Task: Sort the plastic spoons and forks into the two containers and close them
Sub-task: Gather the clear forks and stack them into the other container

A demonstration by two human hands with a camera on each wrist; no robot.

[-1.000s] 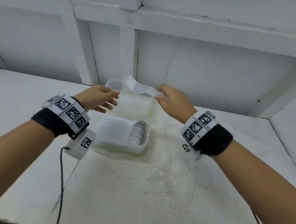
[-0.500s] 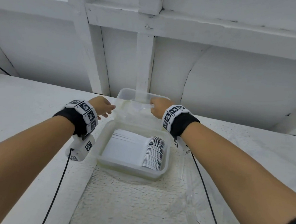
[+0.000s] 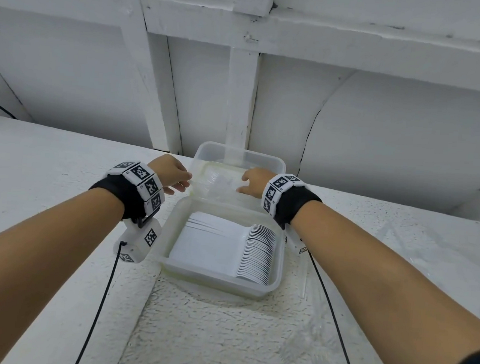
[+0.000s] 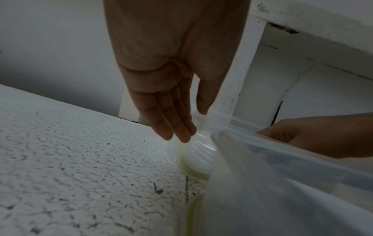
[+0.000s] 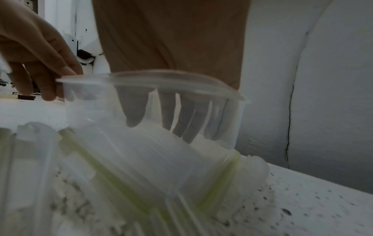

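the white rough-textured bench (image 3: 49, 168) fills the lower part of the head view, with a thin black cable (image 3: 96, 314) trailing down at lower left. left of centre, the left hand (image 3: 171, 174) rests at the left end of the far clear plastic container (image 3: 266, 159); in the left wrist view its straight fingers (image 4: 173, 124) touch the container's corner, so this grip is open and holds nothing. at centre, the near clear rectangular plastic container (image 3: 172, 234) sits open just in front of the far one, touching it, and holds a neat row of white plastic spoons (image 3: 259, 251) with bowls to the right and handles to the left. right of centre, the right hand (image 3: 257, 181) reaches down into the far container; in the right wrist view its straight fingers (image 5: 133, 111) point down onto a stack of white plastic cutlery (image 5: 153, 143), too blurred to tell if forks. this grip is also open.
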